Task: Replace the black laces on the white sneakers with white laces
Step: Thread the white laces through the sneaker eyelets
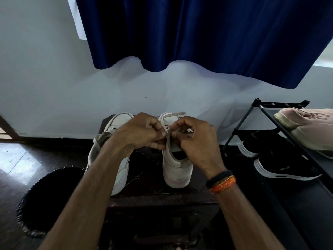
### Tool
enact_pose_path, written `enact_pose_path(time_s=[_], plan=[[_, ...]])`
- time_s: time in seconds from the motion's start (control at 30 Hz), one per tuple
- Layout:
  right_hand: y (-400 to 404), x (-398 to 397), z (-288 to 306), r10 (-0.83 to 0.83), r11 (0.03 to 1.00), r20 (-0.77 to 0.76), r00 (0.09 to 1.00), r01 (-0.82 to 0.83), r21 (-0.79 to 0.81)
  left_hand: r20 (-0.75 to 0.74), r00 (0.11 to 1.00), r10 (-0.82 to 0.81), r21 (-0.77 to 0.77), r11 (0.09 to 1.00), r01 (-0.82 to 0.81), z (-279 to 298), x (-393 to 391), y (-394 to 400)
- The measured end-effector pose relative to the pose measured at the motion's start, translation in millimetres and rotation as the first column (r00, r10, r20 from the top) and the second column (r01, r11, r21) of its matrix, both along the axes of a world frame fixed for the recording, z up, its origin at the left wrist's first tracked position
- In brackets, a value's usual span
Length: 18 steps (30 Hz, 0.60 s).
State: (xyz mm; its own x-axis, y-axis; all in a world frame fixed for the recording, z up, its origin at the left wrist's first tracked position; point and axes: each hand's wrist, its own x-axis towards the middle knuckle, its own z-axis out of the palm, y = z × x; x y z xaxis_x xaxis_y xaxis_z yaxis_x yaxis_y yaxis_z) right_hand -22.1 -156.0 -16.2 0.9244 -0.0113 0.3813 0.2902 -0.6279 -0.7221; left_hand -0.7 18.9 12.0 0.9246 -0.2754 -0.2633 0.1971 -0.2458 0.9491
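Left sneaker (117,150): white, lower middle of the frame, toe pointing up toward the wall, partly covered by the left forearm; a white lace (98,141) loops loosely at its left side.
Right sneaker (177,166): white, just right of the first, heel toward the viewer, on the same dark desk (162,199).
Left hand (142,132): fingers curled, pinching a white lace end (169,139) over the right sneaker's tongue.
Right hand (196,139): clenched round the same lace, touching the left hand's fingertips; exactly which eyelet it works at is probably hidden by the fingers.
Wrist: black and orange bands (221,181) on the right.
Shoe rack (252,123): right edge of the frame, with a pink shoe (306,123) above and black sneakers (281,166) below.
Curtain (198,33): dark blue, top of the frame.
Basket (48,201): dark, lower left.
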Motion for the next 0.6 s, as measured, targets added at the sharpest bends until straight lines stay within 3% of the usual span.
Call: enact_pose_path(time_s=[0.27, 0.4, 0.5, 0.6], plan=[[18.4, -13.3, 2.8, -0.147, 0.978, 0.058, 0.987, 0.154, -0.138, -0.014, 0.998, 0.068, 0.034, 0.997, -0.067, 8.7, -1.4, 0.0], [19.8, -15.4, -0.7, -0.173, 0.971, 0.06, 0.983, 0.18, -0.154, -0.027, 0.992, 0.125, -0.022, 0.992, -0.125, 15.5, -1.1, 14.6], [17.4, -17.8, -4.8, -0.161, 0.982, 0.046, 0.986, 0.164, -0.089, -0.029, 0.985, 0.17, -0.127, 0.977, -0.173, 24.0, -0.3, 37.9], [16.0, -21.8, -10.4, -0.149, 0.987, 0.088, 0.985, 0.154, -0.052, -0.045, 0.98, 0.195, -0.351, 0.915, -0.198, 32.8, -2.5, 60.3]])
